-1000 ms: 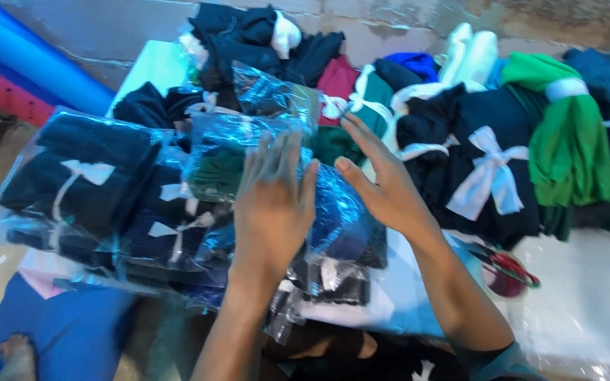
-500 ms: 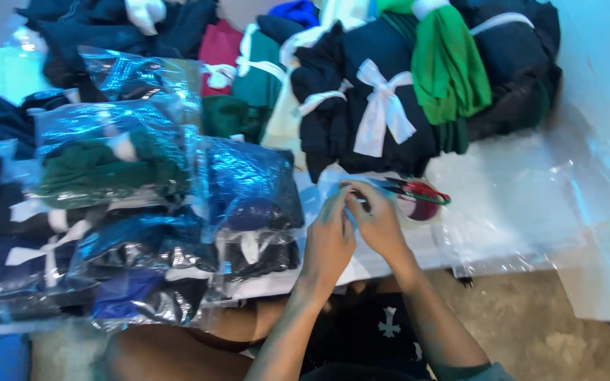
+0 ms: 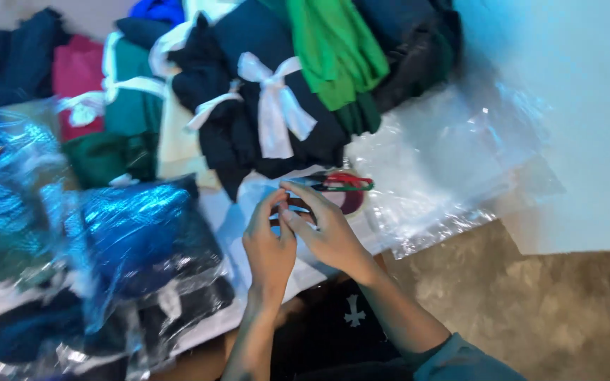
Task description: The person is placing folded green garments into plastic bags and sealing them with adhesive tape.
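Observation:
My left hand [image 3: 268, 245] and my right hand [image 3: 327, 229] meet in front of me, fingertips touching over a white sheet. Whether anything thin is pinched between them is too small to tell. Just beyond my right fingers lies a red and green tape dispenser [image 3: 340, 182] with a brownish roll of tape [image 3: 353, 202]. To the left, next to my left hand, sits a blue garment in a clear plastic bag [image 3: 139, 236].
A dark clothes bundle tied with a white ribbon [image 3: 273, 106] lies behind the dispenser, with a green garment [image 3: 333, 49] and more folded clothes around it. Loose clear plastic bags [image 3: 453, 152] spread to the right. More bagged clothes [image 3: 8, 183] pile up at left. Bare floor [image 3: 545, 303] at lower right.
My hands left the bagged pile at left and came together by the tape dispenser. The view swung right and closer.

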